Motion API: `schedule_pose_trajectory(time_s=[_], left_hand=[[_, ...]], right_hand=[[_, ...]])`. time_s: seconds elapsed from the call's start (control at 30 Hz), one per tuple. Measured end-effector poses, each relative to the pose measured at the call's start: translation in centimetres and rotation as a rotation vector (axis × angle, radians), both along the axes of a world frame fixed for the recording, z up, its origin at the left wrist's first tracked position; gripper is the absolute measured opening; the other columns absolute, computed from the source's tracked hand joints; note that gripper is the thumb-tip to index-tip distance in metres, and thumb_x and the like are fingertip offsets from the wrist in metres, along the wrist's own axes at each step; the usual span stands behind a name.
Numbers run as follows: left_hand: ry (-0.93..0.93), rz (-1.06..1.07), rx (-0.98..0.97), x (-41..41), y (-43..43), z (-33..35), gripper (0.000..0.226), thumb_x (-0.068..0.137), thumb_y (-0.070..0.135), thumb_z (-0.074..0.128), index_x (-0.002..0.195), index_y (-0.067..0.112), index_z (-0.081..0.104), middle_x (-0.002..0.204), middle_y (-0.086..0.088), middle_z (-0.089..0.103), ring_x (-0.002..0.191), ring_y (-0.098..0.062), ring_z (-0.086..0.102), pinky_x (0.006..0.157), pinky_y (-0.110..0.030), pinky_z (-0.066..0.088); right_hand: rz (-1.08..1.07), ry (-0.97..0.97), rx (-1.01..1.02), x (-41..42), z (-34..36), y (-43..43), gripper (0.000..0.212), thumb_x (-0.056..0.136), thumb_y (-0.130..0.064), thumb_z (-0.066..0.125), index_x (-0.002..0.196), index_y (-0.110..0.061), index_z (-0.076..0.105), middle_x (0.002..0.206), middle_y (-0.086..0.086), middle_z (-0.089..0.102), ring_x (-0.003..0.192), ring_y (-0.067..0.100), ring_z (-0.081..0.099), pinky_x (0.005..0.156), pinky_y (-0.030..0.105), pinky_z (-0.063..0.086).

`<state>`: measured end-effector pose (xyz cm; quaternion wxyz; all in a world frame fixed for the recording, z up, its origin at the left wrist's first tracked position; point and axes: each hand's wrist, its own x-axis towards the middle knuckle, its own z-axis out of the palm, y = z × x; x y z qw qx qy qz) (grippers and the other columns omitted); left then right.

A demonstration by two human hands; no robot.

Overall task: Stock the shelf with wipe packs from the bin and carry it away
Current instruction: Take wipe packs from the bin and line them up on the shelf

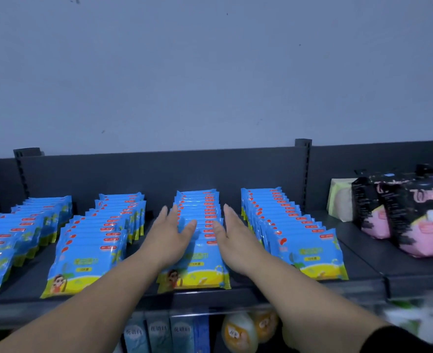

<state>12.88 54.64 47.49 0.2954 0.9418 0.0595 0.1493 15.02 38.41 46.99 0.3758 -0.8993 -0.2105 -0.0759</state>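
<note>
Several rows of blue and yellow wipe packs stand on the dark grey shelf [235, 293]. My left hand [170, 231] and my right hand [232, 231] lie with straight fingers against the two sides of the third row of wipe packs [200, 215], one hand on each flank. Neither hand grips a pack. Further rows stand at the far left [19, 233], left of centre [103, 233] and right of centre [286, 228]. The bin is out of view.
Black and pink packages [408, 215] and a pale green pack [340, 200] sit on the shelf to the right. Boxes [159, 332] and round yellow items [238, 332] fill the shelf below. A bare wall rises behind the shelf.
</note>
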Motion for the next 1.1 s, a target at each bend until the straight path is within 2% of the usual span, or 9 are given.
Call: schedule_pose_trajectory(time_s=[0.1,0.23,0.33,0.43,0.53,0.7,0.87,1.1], left_hand=[[-0.140,-0.033,0.116,-0.6,-3.2,0.3,0.064,0.098,0.045,0.039,0.152,0.018,0.018,0.161,-0.004,0.005,0.147,-0.016,0.007,0.117,-0.030,0.011],[-0.227,-0.197,0.253,-1.8,-8.4,-0.5,0.058,0.099,0.042,0.039,0.151,0.026,0.019,0.160,0.000,0.007,0.147,-0.016,0.009,0.118,-0.027,0.008],[-0.210,-0.301,0.417,-1.7,-11.8,-1.6,0.057,0.100,0.042,0.036,0.151,0.030,0.015,0.161,0.003,0.001,0.147,-0.014,0.004,0.118,-0.029,0.004],[-0.100,-0.327,0.479,-1.1,-14.0,-2.5,0.057,0.100,0.043,0.033,0.152,0.030,0.013,0.161,0.005,0.000,0.147,-0.013,0.001,0.118,-0.034,0.001],[-0.027,-0.336,0.506,-0.9,-15.2,-3.0,0.058,0.100,0.045,0.031,0.152,0.029,0.011,0.161,0.007,0.001,0.147,-0.011,-0.001,0.118,-0.036,-0.002],[-0.006,-0.332,0.490,-1.0,-15.5,-2.9,0.058,0.101,0.043,0.031,0.152,0.029,0.009,0.161,0.007,0.000,0.147,-0.011,-0.001,0.118,-0.035,-0.001],[-0.091,-0.283,0.435,-2.0,-14.0,-2.1,0.060,0.100,0.042,0.033,0.153,0.028,0.009,0.161,0.006,0.000,0.147,-0.011,0.001,0.118,-0.033,0.001],[-0.203,-0.148,0.414,-4.4,-5.7,-1.0,0.065,0.098,0.048,0.035,0.152,0.028,0.006,0.160,0.007,-0.002,0.147,-0.010,0.001,0.119,-0.033,0.003]], right_hand=[[-0.016,-0.125,-0.035,-1.1,1.2,-2.8,0.056,0.103,-0.035,0.033,0.153,-0.019,0.013,0.161,-0.004,0.009,0.147,0.010,0.011,0.116,0.026,0.011],[-0.138,-0.251,-0.269,-0.9,0.9,-8.8,0.048,0.102,-0.036,0.032,0.149,-0.027,0.028,0.159,-0.006,0.018,0.146,0.010,0.013,0.119,0.035,0.011],[-0.217,-0.200,-0.502,-0.5,-0.1,-12.8,0.047,0.102,-0.042,0.027,0.148,-0.031,0.029,0.159,-0.004,0.018,0.147,0.014,0.012,0.119,0.039,0.010],[-0.180,-0.146,-0.616,-0.5,-1.0,-14.7,0.051,0.102,-0.044,0.025,0.151,-0.032,0.019,0.160,-0.006,0.013,0.147,0.014,0.008,0.119,0.039,0.004],[-0.171,-0.170,-0.637,-0.6,-1.6,-15.7,0.053,0.102,-0.042,0.025,0.153,-0.033,0.012,0.161,-0.009,0.008,0.147,0.011,0.006,0.120,0.038,0.002],[-0.168,-0.135,-0.659,-1.0,-1.3,-15.9,0.053,0.103,-0.041,0.021,0.153,-0.031,0.009,0.161,-0.009,0.005,0.148,0.011,0.003,0.119,0.040,-0.001],[-0.209,-0.176,-0.633,-1.5,-0.4,-14.2,0.051,0.103,-0.043,0.017,0.152,-0.034,0.010,0.161,-0.011,0.006,0.148,0.013,0.002,0.118,0.047,-0.003],[-0.116,-0.241,-0.527,-2.3,0.9,-6.9,0.052,0.101,-0.048,0.021,0.151,-0.040,0.009,0.160,-0.014,0.006,0.148,0.010,0.003,0.119,0.046,-0.001]])
